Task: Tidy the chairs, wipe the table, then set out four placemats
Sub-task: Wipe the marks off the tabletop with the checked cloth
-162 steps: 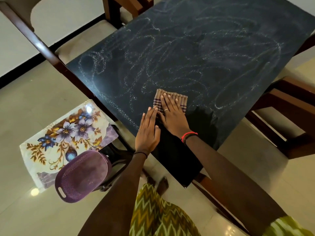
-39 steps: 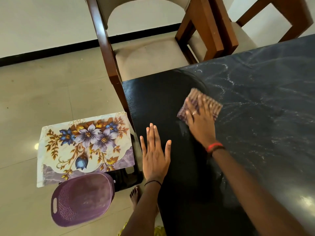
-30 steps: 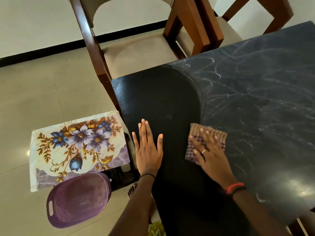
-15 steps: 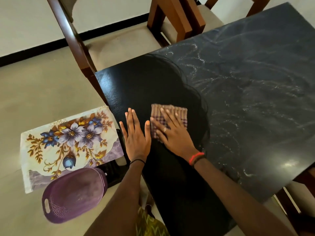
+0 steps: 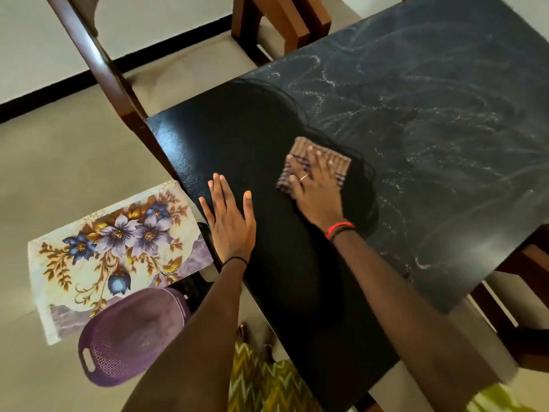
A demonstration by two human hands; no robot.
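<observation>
Pressing the folded cloth [image 5: 341, 166] flat under the right hand [image 5: 318, 191], fingers spread, no grip round it; streaked, seemingly unwiped tabletop [image 5: 445, 120] lies far and right of it, left hand [image 5: 231, 224] flat, bracing near-left.

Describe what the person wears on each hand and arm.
On the left hand, a thin black wrist band. On the right hand, a slim gold-coloured ring on one finger, a red wrist band beside a black cord. Both forearms bare; no sleeves show.
</observation>
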